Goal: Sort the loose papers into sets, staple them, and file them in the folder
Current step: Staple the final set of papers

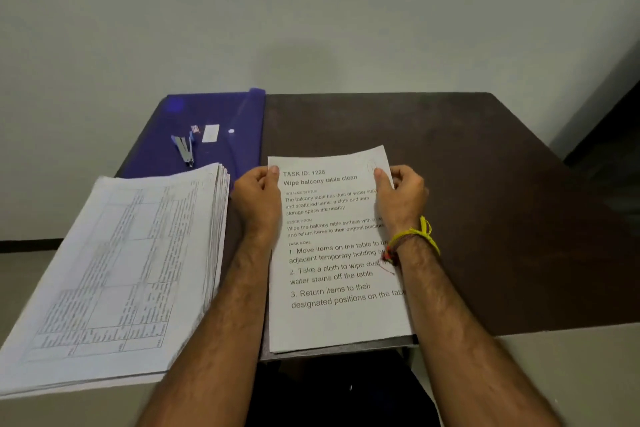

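Observation:
A small set of printed sheets point(332, 253), headed "TASK ID: 1228", lies in front of me on the dark table point(485, 201). My left hand point(258, 198) pinches its top left edge, thumb on the page. My right hand point(401, 196) pinches the top right edge the same way. A thick stack of loose papers point(114, 274) with printed tables lies to the left, overhanging the table's left edge. Behind it a blue folder point(207, 118) lies flat with a stapler point(185, 149) on top.
A small white staple box point(210, 133) and a small red-and-white item point(195, 129) sit on the folder near the stapler. The table stands against a pale wall point(311, 10). A yellow thread band point(415, 236) circles my right wrist.

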